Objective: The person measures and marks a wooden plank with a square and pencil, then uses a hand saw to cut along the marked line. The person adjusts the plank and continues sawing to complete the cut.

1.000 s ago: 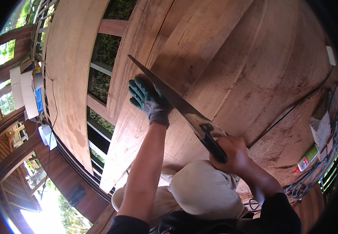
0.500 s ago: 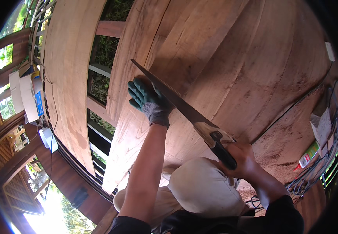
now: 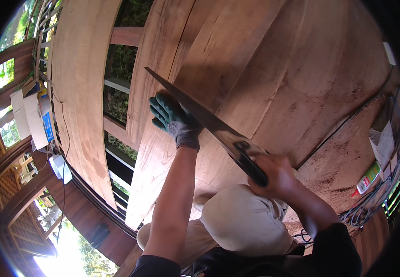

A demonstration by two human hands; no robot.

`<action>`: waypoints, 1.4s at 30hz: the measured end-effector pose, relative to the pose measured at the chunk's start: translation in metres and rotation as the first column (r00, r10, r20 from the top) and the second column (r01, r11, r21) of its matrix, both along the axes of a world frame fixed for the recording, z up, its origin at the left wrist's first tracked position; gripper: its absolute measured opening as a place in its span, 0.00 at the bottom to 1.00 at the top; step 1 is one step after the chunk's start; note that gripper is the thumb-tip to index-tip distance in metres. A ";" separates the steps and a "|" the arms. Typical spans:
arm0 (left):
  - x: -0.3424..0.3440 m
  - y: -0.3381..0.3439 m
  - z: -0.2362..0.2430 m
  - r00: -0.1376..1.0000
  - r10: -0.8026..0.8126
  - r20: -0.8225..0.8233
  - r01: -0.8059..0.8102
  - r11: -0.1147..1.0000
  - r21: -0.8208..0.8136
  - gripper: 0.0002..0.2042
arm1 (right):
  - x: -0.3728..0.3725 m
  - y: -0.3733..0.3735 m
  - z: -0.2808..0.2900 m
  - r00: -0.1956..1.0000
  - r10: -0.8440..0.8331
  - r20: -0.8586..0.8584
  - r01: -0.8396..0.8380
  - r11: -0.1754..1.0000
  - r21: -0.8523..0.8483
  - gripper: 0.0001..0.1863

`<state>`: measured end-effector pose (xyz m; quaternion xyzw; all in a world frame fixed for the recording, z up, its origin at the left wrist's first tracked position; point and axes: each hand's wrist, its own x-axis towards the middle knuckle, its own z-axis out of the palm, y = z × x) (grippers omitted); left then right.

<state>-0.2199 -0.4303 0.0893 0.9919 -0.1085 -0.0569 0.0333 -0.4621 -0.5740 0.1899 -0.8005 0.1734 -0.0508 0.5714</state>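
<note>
My right hand [image 3: 276, 174], bare, is wrapped round the black handle of a handsaw [image 3: 205, 119]. The long dark blade slants away from me to the far left and passes just right of my other hand. In a green-and-grey work glove, my left hand [image 3: 176, 121] lies on a wooden board [image 3: 156, 164] with its fingers stretched out over the surface. The blade runs across the wood beside the glove; how deep its edge sits in the board cannot be made out.
Wide floorboards [image 3: 311, 60] carry sawdust at the right. Gaps between beams [image 3: 119, 127] open at the left, beside a long pale plank [image 3: 79, 92]. Cables [image 3: 371, 207] and a green-and-white bottle [image 3: 369, 177] lie at the right. Cardboard boxes [image 3: 29, 113] stand far left.
The saw and my right hand have moved forward and to the left, with the blade tip reaching farther out. My left hand stays almost in the same spot.
</note>
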 end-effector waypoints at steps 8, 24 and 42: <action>0.006 0.008 -0.002 1.000 0.005 0.002 -0.005 1.000 0.007 0.46 | -0.023 -0.003 0.007 0.997 0.050 -0.050 -0.050 0.999 0.005 0.13; 0.001 -0.015 0.023 0.991 0.037 -0.129 -0.036 0.999 0.015 0.46 | 0.008 0.002 -0.004 1.000 0.000 -0.028 0.000 1.000 -0.015 0.13; 0.006 0.007 -0.008 0.998 -0.007 0.061 0.005 0.999 0.035 0.44 | -0.028 -0.006 0.005 0.997 0.062 -0.053 -0.063 0.998 -0.020 0.11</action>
